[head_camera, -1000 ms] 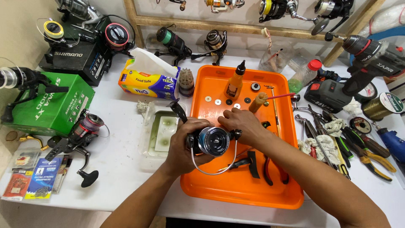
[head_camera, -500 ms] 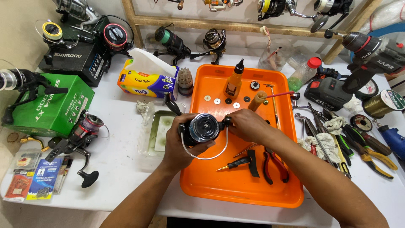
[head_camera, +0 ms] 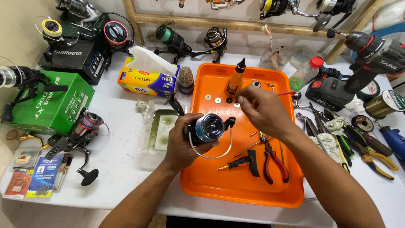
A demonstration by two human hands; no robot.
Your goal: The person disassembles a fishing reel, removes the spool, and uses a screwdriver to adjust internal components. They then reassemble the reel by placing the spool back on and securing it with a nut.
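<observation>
My left hand (head_camera: 182, 143) grips a black and silver spinning fishing reel (head_camera: 207, 128) over the left part of an orange tray (head_camera: 236, 190), its wire bail hanging below the spool. My right hand (head_camera: 261, 110) hovers over the far part of the tray, fingertips pinched near several small washers (head_camera: 218, 100) laid in a row. I cannot tell whether a small part sits between those fingertips. A brown oil bottle (head_camera: 234, 80) with a black nozzle stands just beyond them.
On the tray lie red-handled pliers (head_camera: 274, 162) and a black-handled screwdriver (head_camera: 238, 162). A clear tray (head_camera: 158, 131), tissue pack (head_camera: 147, 80), green box (head_camera: 50, 105) and loose reel (head_camera: 78, 135) sit to the left. Hand tools (head_camera: 354, 143) and a cordless drill (head_camera: 367, 63) lie to the right.
My right hand has left the reel and moved up toward the washers at the far end of the tray. My left hand has shifted the reel slightly left and turned its spool toward me.
</observation>
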